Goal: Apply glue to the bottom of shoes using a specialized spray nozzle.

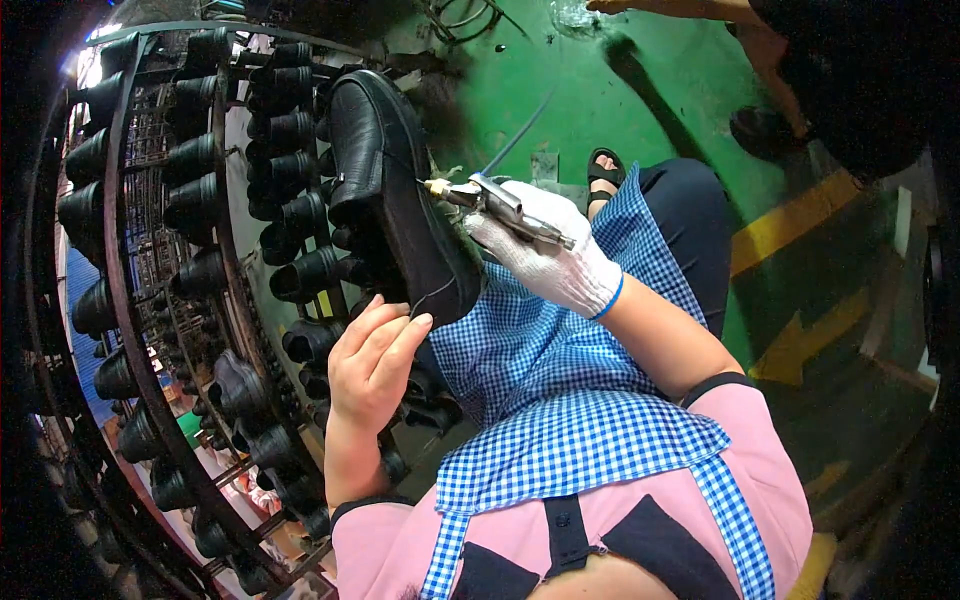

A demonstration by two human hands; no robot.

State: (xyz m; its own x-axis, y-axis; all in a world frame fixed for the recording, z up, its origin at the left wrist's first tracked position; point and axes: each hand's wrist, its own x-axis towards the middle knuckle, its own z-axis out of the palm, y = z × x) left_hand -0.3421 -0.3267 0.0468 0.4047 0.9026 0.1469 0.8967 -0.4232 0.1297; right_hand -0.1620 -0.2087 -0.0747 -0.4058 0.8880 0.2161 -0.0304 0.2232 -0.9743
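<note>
A black leather slip-on shoe (365, 150) stands tilted in front of me, toe up and heel down, its opening facing the rack. My left hand (375, 350) is bare and closed, thumb and fingers pinching at the shoe's heel edge. A thin dark strand (432, 294) curves over the heel beside those fingertips. In a white knitted glove with a blue cuff, my right hand (545, 245) is wrapped round a metal nozzle gun (505, 203). The gun's brass tip points at the shoe's side, close to it. A thin hose (520, 128) rises behind the gun.
On my left stands a metal rack (120, 230) carrying rows of black shoes (195, 205). Another person's arm (690, 10) and dark clothing show at the upper right. The green floor (590, 85) bears yellow markings (800, 225). Cables (460, 15) lie at the far edge.
</note>
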